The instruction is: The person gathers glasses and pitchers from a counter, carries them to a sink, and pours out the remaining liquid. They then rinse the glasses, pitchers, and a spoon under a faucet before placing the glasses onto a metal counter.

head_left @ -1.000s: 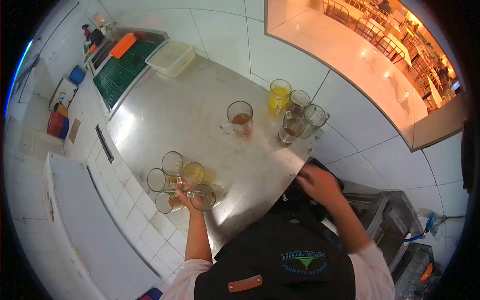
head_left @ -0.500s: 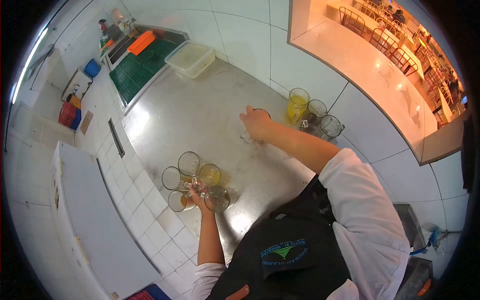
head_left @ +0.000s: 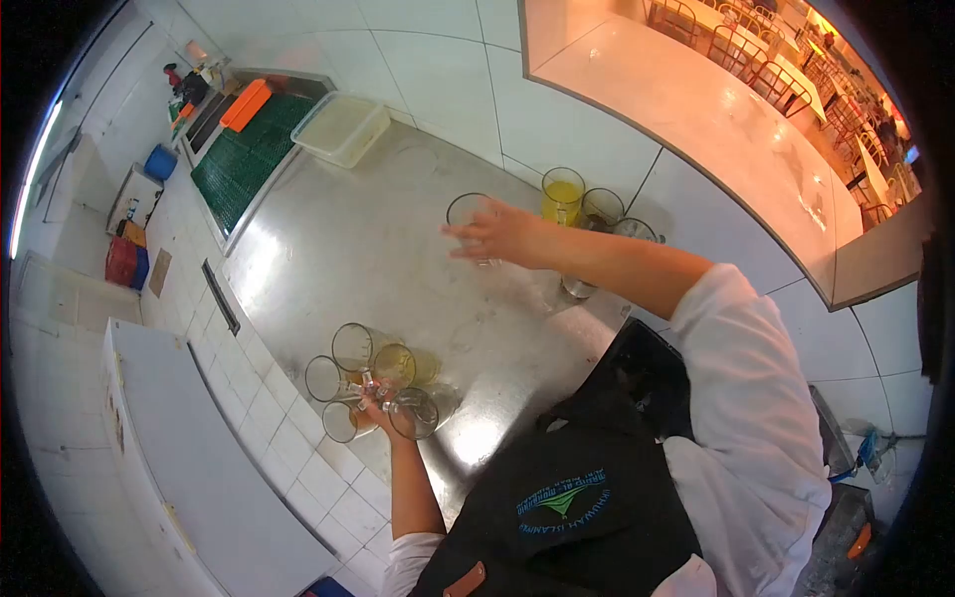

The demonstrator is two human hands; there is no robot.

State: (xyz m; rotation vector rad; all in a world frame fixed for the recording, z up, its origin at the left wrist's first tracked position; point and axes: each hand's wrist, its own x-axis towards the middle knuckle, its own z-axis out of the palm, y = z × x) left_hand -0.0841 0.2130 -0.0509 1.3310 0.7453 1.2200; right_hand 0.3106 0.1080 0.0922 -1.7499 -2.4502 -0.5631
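My left hand [head_left: 378,406] is closed round the bunched handles of several clear glass mugs at the table's near left edge. Among them, one mug [head_left: 395,367] has some yellowish liquid in it, and another mug [head_left: 413,412] looks nearly empty. My right hand [head_left: 497,237] reaches over the table's middle with its fingers apart, beside a single glass mug [head_left: 468,210] that it partly hides. Behind my right forearm, by the wall, stand a mug of yellow drink [head_left: 563,194], a darker-looking mug [head_left: 602,206] and a third mug [head_left: 635,230], partly covered by the arm.
The steel table [head_left: 348,269] runs along a tiled wall. At its far end are a lidded plastic tub [head_left: 341,129], a green mat [head_left: 249,159] and an orange tray [head_left: 246,105]. A serving ledge [head_left: 686,109] opens onto a dining room at right. A white chest [head_left: 199,448] stands at left.
My right hand has shifted left and its fingers have spread beside the single mug. The left hand keeps its mugs. The whole view has shifted slightly.
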